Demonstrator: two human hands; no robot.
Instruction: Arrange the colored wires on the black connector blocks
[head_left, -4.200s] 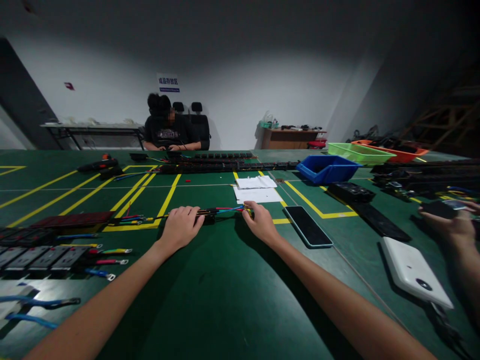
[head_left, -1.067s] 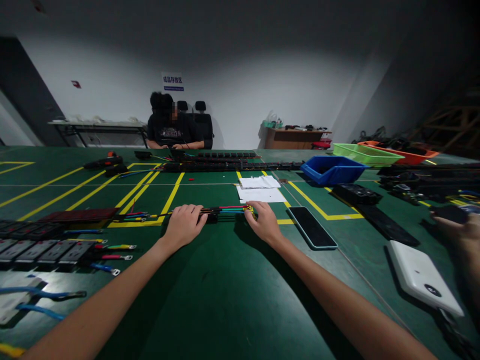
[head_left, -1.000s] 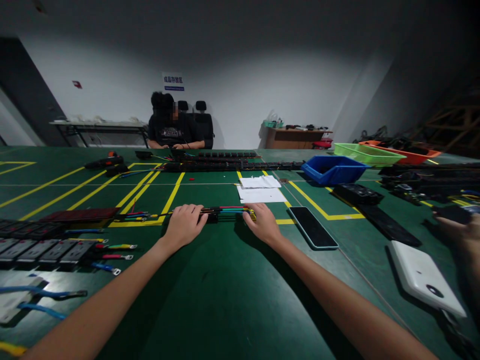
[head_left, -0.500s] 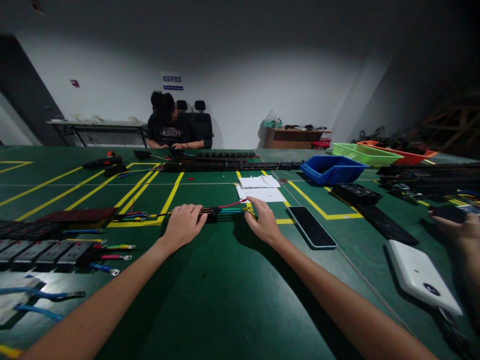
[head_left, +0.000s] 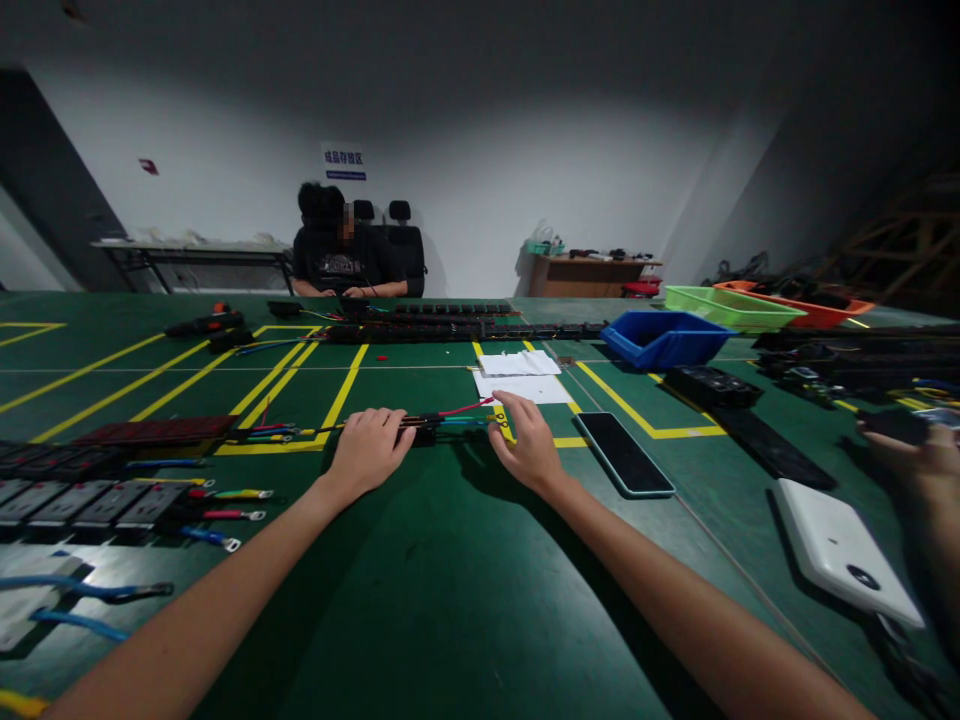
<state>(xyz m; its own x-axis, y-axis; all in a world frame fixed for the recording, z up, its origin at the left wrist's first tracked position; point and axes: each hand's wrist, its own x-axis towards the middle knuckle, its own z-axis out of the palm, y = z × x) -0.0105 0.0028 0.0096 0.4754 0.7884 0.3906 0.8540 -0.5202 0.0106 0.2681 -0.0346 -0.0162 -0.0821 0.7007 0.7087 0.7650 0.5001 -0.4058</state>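
My left hand [head_left: 369, 450] lies over a bundle of thin coloured wires [head_left: 450, 420], its fingers and thumb closed around it. From under this hand the wires run right, a red one rising above the blue-green ones. Ring terminals [head_left: 503, 421] show at their right ends. My right hand [head_left: 527, 443] is beside these ends, thumb and index finger apart around them. Whether a fingertip touches the red wire, I cannot tell. White paper sheets [head_left: 521, 388] lie just behind the wires.
A phone [head_left: 625, 455] and a white device [head_left: 847, 550] lie at right, near another person's hand [head_left: 919, 460]. A blue bin [head_left: 666, 340] stands behind. Socket strips [head_left: 90, 508] with lugged wires fill the left. Across the table sits a person [head_left: 341, 250].
My right thumb and index finger have shifted very slightly at the wire ends, and the terminals there show more clearly. My left hand stays in place.
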